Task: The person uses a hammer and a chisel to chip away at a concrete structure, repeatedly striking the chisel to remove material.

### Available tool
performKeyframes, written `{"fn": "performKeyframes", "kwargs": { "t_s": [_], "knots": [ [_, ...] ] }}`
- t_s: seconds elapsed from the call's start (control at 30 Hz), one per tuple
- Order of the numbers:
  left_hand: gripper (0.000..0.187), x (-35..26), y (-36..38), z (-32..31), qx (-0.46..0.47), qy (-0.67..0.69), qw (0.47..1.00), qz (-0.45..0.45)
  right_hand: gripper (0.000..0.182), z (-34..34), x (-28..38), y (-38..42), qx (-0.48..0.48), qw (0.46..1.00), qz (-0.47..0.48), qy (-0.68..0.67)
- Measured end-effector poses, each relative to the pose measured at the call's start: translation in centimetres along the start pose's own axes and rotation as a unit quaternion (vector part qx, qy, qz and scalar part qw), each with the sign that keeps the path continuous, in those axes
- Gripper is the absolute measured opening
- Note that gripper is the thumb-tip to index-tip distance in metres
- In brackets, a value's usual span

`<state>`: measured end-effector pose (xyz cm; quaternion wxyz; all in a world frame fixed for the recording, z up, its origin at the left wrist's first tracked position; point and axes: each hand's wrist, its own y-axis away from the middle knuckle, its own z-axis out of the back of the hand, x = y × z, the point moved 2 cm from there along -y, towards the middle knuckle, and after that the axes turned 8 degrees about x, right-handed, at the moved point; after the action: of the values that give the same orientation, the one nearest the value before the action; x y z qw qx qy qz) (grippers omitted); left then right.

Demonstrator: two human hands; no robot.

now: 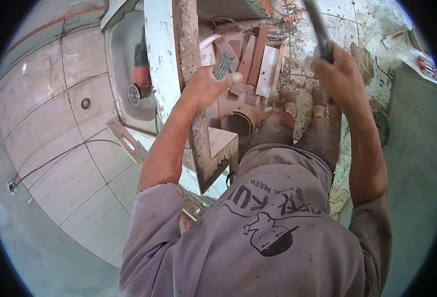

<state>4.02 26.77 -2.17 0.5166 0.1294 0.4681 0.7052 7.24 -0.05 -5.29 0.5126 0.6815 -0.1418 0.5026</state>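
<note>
My left hand (203,88) is closed around a short grey-green ridged bar (223,66); its lower part is hidden in my fist. This hand is right beside the rough upright edge (187,49) of a narrow wall. On the other side, my right hand (339,79) is raised and wrapped around a dark tool handle (319,24). That handle is blurred and runs out of the top of the view, so its far end does not show.
An angle grinder (141,69) lies in a pale basin (124,44) left of the wall. A spirit level (128,141) leans below it. Cut tile strips (259,57) lie on the floor, near a bucket (241,123). A grey surface (411,128) stands at the right.
</note>
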Motion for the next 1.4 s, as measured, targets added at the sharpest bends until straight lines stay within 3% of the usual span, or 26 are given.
{"fn": "performKeyframes", "kwargs": {
  "t_s": [0.03, 0.1, 0.17, 0.2, 0.23, 0.3, 0.33, 0.43, 0.5, 0.57, 0.6, 0.63, 0.67, 0.7, 0.8, 0.9, 0.93, 0.97, 1.03, 1.1, 1.17, 1.23, 1.3, 1.33, 1.37, 1.4],
  "knots": [
    [0.06, -0.1, 0.1, 0.0, 0.001, -0.005, 1.0, 0.006, 0.012, 0.4, 0.3, -0.2, -0.059, 0.997, 0.018, -0.055],
    [0.06, -0.3, 0.0, -0.1, 0.001, -0.012, 1.0, 0.007, 0.011, -1.0, -0.5, 0.2, -0.076, 0.997, 0.006, -0.008],
    [0.061, -0.4, 0.1, -0.8, -0.033, -0.025, 0.998, -0.04, 0.014, -3.1, -2.6, 0.5, 0.016, 0.965, 0.232, 0.125],
    [0.061, -0.8, 0.4, -0.9, -0.032, -0.027, 0.998, -0.043, 0.016, -2.3, -2.2, 0.8, 0.082, 0.98, 0.138, 0.119],
    [0.061, -1.1, 0.8, -0.7, -0.031, -0.006, 0.999, -0.037, 0.016, -1.5, -1.2, 0.9, 0.081, 0.98, 0.14, 0.12],
    [0.061, -0.5, 0.7, -0.3, -0.026, 0.014, 0.999, -0.026, 0.016, -0.1, 0.0, 0.9, -0.004, 0.996, 0.03, 0.081],
    [0.061, 0.4, 0.1, 0.1, -0.02, 0.009, 1.0, 0.002, 0.013, 0.4, 0.4, 0.6, -0.036, 0.999, 0.024, 0.013],
    [0.059, 1.4, -0.2, -0.2, -0.025, -0.008, 0.999, 0.017, 0.014, -0.5, 0.1, -0.5, -0.031, 0.998, 0.061, 0.004],
    [0.058, 0.4, -0.5, -1.1, -0.031, -0.023, 0.999, -0.002, 0.015, -2.4, -1.8, 0.2, 0.02, 0.994, 0.093, 0.058],
    [0.057, -0.8, 0.2, -2.2, -0.133, 0.059, 0.978, -0.152, 0.018, -3.3, -2.8, 0.4, 0.097, 0.959, 0.206, 0.169],
    [0.057, -0.7, 0.1, -1.4, -0.136, 0.06, 0.977, -0.15, 0.017, -3.3, -2.6, 0.5, 0.132, 0.981, 0.102, 0.098],
    [0.056, -0.4, 0.0, -0.4, -0.096, 0.032, 0.992, -0.07, 0.017, -3.0, -1.8, 0.5, 0.138, 0.98, 0.101, 0.097],
    [0.055, 0.2, 0.2, -0.1, -0.052, 0.003, 0.999, 0.012, 0.015, -2.3, -1.0, 0.4, 0.079, 0.994, 0.057, 0.053],
    [0.055, 0.5, 0.3, -0.2, -0.053, 0.005, 0.998, 0.015, 0.013, -1.5, -0.3, 0.4, 0.014, 1.0, 0.015, 0.012],
    [0.055, 0.4, 0.1, 0.0, -0.069, 0.014, 0.997, -0.015, 0.016, 0.0, 1.2, 1.2, -0.037, 0.998, 0.002, -0.042],
    [0.054, 0.7, 0.0, -0.5, -0.048, -0.019, 0.999, 0.017, 0.014, -2.1, -0.9, 0.8, 0.003, 0.997, 0.029, 0.068],
    [0.055, 0.5, 0.2, -0.4, -0.057, 0.006, 0.998, -0.01, 0.014, -3.0, -1.5, 1.5, 0.033, 0.99, 0.083, 0.105],
    [0.056, 0.2, 0.3, -0.3, -0.065, 0.029, 0.997, -0.037, 0.014, -2.5, -1.8, 1.5, 0.029, 0.991, 0.085, 0.102],
    [0.056, 0.5, 0.1, -0.5, -0.062, 0.01, 0.997, -0.035, 0.013, -1.5, -0.7, 1.9, 0.108, 0.987, 0.012, 0.118],
    [0.056, 1.0, 0.1, -0.6, -0.06, -0.003, 0.998, -0.025, 0.015, -0.3, -0.4, 1.3, 0.086, 0.994, 0.016, 0.072],
    [0.056, 1.3, -0.2, -0.7, -0.065, 0.001, 0.998, -0.016, 0.015, 1.3, 0.2, 1.0, -0.027, 0.996, 0.022, -0.085],
    [0.055, 1.0, -0.2, -0.6, -0.077, 0.003, 0.996, -0.035, 0.014, -0.1, -0.7, 0.8, -0.08, 0.993, 0.01, -0.089],
    [0.055, 1.0, -0.2, -0.8, -0.083, 0.001, 0.995, -0.052, 0.011, -2.9, -2.0, 0.8, 0.016, 0.967, 0.197, 0.162],
    [0.055, 1.3, -0.2, -1.0, -0.075, 0.012, 0.996, -0.047, 0.014, -3.1, -2.2, 1.0, 0.019, 0.96, 0.237, 0.148],
    [0.055, 1.4, -0.4, -1.1, -0.071, 0.024, 0.996, -0.044, 0.014, -2.1, -2.2, 0.8, 0.018, 0.959, 0.239, 0.149],
    [0.055, 1.0, -0.3, -0.7, -0.073, 0.025, 0.996, -0.042, 0.014, -0.7, -0.6, 0.8, 0.029, 0.986, 0.121, 0.108]
  ]
}}
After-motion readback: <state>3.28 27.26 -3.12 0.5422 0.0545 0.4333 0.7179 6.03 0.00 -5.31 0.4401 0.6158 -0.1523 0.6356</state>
